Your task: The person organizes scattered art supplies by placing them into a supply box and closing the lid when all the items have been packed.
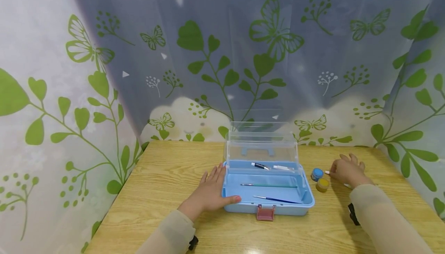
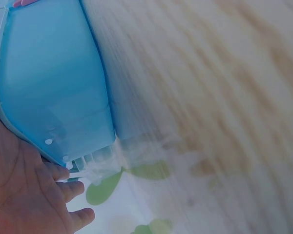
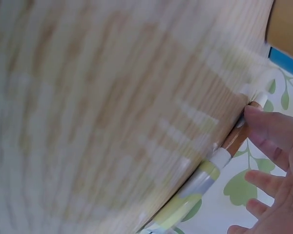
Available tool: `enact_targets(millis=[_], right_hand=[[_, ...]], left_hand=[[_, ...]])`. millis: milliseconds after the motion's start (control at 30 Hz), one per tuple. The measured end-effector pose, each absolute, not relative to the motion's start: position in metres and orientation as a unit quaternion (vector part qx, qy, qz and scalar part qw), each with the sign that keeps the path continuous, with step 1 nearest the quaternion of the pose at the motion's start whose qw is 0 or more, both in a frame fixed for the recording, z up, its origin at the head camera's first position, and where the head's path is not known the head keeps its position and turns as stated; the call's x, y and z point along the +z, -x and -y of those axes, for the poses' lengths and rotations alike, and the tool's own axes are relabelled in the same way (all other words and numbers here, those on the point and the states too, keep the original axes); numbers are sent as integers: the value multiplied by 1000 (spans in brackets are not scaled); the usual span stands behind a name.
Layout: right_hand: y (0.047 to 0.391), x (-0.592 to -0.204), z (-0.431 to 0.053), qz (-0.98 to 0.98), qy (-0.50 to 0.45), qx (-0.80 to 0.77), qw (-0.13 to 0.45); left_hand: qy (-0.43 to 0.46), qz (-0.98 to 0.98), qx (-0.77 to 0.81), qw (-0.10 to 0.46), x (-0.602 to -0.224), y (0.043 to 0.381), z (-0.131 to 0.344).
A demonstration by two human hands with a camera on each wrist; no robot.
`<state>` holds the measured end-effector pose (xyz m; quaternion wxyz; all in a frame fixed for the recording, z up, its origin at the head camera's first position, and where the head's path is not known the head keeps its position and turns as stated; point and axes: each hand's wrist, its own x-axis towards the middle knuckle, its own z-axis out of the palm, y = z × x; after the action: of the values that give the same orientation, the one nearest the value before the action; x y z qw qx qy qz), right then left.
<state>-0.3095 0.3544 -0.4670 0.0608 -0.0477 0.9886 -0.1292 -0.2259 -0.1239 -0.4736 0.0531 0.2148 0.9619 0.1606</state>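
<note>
A light blue plastic box (image 1: 265,209) stands on the table with its clear lid (image 1: 262,151) raised. Inside lie a green-handled paintbrush (image 1: 274,185), a dark blue paintbrush (image 1: 278,199) and two pen-like tubes, one black and white (image 1: 260,165), one white (image 1: 283,168). My left hand (image 1: 210,192) rests against the box's left side, fingers straight, thumb over its front left corner. To the right of the box, my right hand (image 1: 347,171) pinches an orange pen-like stick (image 3: 237,136) with a white end, low at the table. A yellowish tube (image 3: 188,197) lies close by.
Between the box and my right hand stand a blue paint jar (image 1: 316,174) and a yellow paint jar (image 1: 322,185). The wooden table (image 1: 167,180) meets a leaf-and-butterfly patterned curtain (image 1: 208,103) behind and at both sides. A pink latch (image 1: 265,213) hangs at the box's front.
</note>
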Motion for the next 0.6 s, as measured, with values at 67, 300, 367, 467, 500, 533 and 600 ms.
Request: enact_targets(millis=[67, 300, 367, 467, 500, 533, 600], right_hand=[[310, -468, -354, -989, 49, -127, 59], [312, -468, -352, -989, 54, -121, 68], [313, -468, -352, -988, 55, -122, 71], [312, -468, -352, -988, 57, -125, 73], [312, -468, -352, -988, 58, -126, 73], [312, -469, -352, -987, 58, -128, 72], [312, -469, -353, -987, 58, -133, 72]], left_hand=[[-214, -962, 160, 54, -473, 226, 124], [-212, -962, 165, 55, -473, 225, 124], [-212, -962, 162, 55, -473, 225, 124], [-212, -962, 160, 56, -474, 226, 124], [-212, -962, 162, 55, -474, 226, 124], [-212, -962, 162, 55, -474, 226, 124], [-212, -962, 164, 55, -474, 226, 124]])
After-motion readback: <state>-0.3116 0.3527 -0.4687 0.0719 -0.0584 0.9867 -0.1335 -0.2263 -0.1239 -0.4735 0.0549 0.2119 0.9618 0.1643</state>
